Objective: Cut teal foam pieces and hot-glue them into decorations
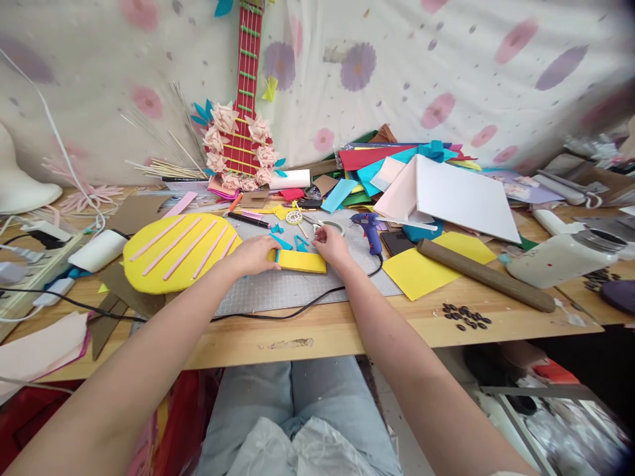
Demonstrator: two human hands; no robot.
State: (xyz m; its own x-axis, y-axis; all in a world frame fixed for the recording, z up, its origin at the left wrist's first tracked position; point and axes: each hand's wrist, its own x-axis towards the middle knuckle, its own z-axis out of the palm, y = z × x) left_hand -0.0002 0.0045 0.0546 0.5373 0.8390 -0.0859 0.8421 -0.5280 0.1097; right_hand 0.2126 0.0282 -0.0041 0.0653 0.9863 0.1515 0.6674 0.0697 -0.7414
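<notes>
My left hand (255, 256) is closed around the left end of a flat yellow felt-like block (303, 262), which has a narrow blue band near that end. The block lies over a grey cutting mat (278, 297). Beyond its right end, my right hand (331, 247) has its fingertips pinched together; what is between them is too small to tell. Small blue cut pieces (300, 242) lie between my hands. Close behind the right hand is a pale tape roll (336, 227). A large yellow oval (176, 254) with slanted pink strips sits left of my left hand.
A blue glue gun (367, 228) stands right of my hands, its black cord (307, 305) crossing the mat. Farther right are yellow sheets (414, 281), a brown rod (483, 274), black beads (464, 317) and a white bottle (546, 261). A red paper guitar (243, 139) leans behind.
</notes>
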